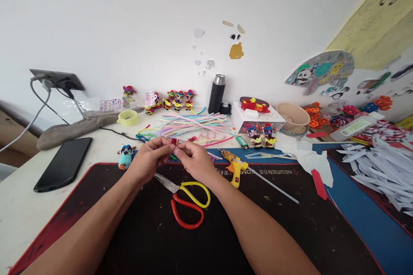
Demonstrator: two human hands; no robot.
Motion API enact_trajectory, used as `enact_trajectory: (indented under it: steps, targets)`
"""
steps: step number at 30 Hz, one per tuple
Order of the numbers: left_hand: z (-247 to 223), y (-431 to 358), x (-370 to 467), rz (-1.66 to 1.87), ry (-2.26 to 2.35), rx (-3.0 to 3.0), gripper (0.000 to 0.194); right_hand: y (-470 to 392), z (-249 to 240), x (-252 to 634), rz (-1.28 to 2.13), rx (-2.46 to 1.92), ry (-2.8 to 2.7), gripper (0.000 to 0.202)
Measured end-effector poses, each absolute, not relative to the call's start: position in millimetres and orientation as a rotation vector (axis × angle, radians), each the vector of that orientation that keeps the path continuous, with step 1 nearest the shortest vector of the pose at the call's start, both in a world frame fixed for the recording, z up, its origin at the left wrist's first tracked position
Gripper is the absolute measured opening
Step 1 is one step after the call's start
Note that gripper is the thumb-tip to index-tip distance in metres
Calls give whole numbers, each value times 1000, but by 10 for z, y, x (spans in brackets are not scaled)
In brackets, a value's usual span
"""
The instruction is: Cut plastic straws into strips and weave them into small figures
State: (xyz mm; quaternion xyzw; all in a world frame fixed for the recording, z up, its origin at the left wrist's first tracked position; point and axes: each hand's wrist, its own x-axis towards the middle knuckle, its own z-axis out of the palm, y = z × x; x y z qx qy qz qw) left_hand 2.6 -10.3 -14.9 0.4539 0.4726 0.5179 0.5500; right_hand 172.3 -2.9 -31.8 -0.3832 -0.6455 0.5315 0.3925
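Head view: we look forward and down from the wearer's head, close above the mat (145, 240) at 6 o'clock, facing the farther wall (129, 21) at 12.

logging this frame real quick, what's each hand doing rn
Left hand: closed, pinching a small red piece.
Right hand: closed, fingertips on the same piece.

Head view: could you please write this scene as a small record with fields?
Left hand: pinches a small red piece
Right hand: fingertips on the same piece
Nearest tool: scissors with one red and one yellow handle, on the dark mat
Right side: yellow glue gun
Left side: black phone on the table
Behind hands: pastel strips; black flask near the wall
Unclear: exact shape of the red piece, partly covered by fingers
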Motion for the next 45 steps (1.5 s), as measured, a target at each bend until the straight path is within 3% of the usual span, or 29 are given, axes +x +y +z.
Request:
enact_trajectory:
  steps: [12, 21, 36, 45]
  targets:
    - [-148, -135, -15, 1055, 1324, 1599, 30, 82, -373, 1775, 1298, -1068, -1553, 35]
    - [-131, -151, 6, 1057, 1446, 1833, 22, 55, -389, 1738, 1333, -1096, -1542, 27]
    - [-143, -160, 16, 998, 1469, 1919, 17, 75, -400, 1756, 1322, -1094, -1562, 31]
    - [-208, -82, -53, 999, 1295, 1620, 31, 36, -306, 1760, 1452, -1014, -1540, 26]
